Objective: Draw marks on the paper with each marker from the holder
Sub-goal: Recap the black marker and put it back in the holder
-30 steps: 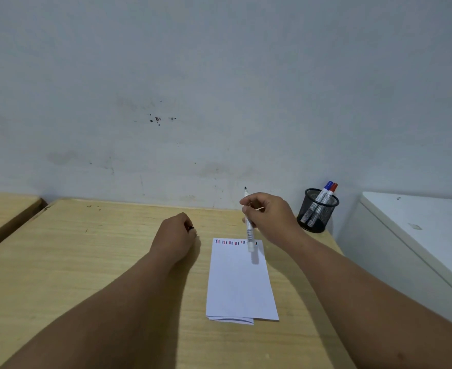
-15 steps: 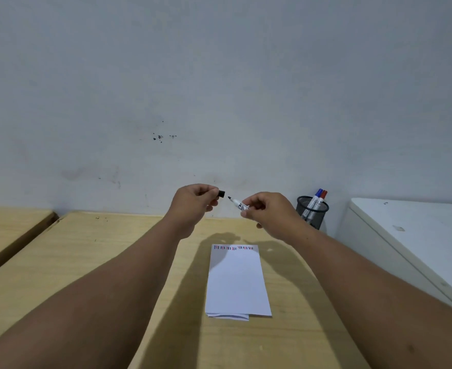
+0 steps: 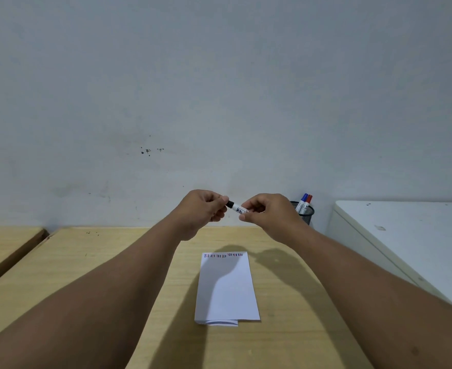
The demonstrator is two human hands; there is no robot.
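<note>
both hands (image 3: 202, 209) (image 3: 266, 213) pinch a marker (image 3: 237, 208) above paper (image 3: 226, 286), holder (image 3: 305, 212) behind.

I see a table (image 3: 113, 275) of light wood, matt, with a fine grain and a few dark specks at the far edge. The paper (image 3: 226, 288) on it is white, smooth and matt, folded. The marker (image 3: 237, 208) looks like plastic, with a white barrel, slightly glossy, and a black cap. The holder (image 3: 305, 213) at the far right is black wire mesh, probably metal. The wall (image 3: 219, 89) is painted, matt, with stains. The cabinet (image 3: 406, 235) on the right is smooth and off-white.
</note>
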